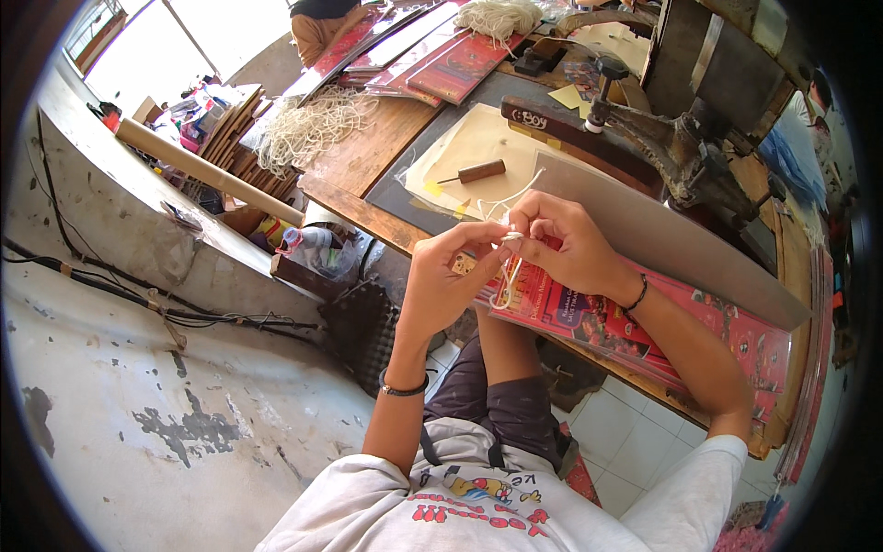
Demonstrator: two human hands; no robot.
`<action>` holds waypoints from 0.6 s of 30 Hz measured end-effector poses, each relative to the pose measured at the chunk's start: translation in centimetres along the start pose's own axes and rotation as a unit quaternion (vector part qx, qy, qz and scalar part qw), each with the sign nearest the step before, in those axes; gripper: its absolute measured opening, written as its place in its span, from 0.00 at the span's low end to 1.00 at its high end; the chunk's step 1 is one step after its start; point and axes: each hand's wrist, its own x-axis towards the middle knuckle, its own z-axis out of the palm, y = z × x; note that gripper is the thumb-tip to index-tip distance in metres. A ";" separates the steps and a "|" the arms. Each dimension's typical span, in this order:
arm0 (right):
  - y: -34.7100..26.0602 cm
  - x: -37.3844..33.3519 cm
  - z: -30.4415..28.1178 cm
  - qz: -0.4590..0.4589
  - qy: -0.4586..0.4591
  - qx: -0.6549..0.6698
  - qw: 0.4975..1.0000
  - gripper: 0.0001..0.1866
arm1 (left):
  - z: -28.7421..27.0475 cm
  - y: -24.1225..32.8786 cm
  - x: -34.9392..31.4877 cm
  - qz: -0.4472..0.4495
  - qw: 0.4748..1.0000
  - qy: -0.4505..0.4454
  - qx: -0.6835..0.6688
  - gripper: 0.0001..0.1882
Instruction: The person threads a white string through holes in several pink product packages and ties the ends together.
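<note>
Fingertips of the left hand [440,276] and right hand [568,241] meet, both pinched closed on a white cord [511,236]. The cord is bunched right between the two sets of fingertips, with one strand rising above the grip and slack loops hanging just below it, in front of the red printed boards [598,322] at the table's near edge. A wooden-handled awl [480,171] lies beyond the hands on pale sheets [510,138].
</note>
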 end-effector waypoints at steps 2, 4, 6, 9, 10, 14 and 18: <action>0.0 0.0 -0.1 0.032 -0.012 0.031 0.999 0.11 | 0.0 -0.3 0.1 0.021 1.000 0.015 0.000 0.12; 0.0 0.1 0.0 0.040 -0.020 0.077 0.996 0.11 | 0.2 -0.6 0.3 0.057 0.998 0.037 -0.010 0.09; -0.2 0.1 -0.1 0.044 -0.039 0.076 0.995 0.11 | 0.0 -0.8 0.4 0.046 0.998 0.027 -0.017 0.08; -0.4 0.1 -0.5 0.042 -0.074 0.016 0.996 0.11 | -0.1 -0.7 0.2 0.015 0.999 0.019 -0.028 0.07; -0.7 0.1 -0.6 0.039 -0.077 0.001 0.996 0.11 | -0.1 -0.7 0.1 0.002 0.999 0.017 -0.032 0.07; -0.9 0.1 -0.4 0.040 -0.056 -0.002 0.998 0.11 | 0.5 -0.2 0.2 -0.037 0.996 0.042 -0.073 0.05; -0.3 0.0 -0.6 0.066 -0.052 0.021 0.996 0.09 | 0.8 -0.1 0.3 -0.043 0.991 0.049 -0.114 0.05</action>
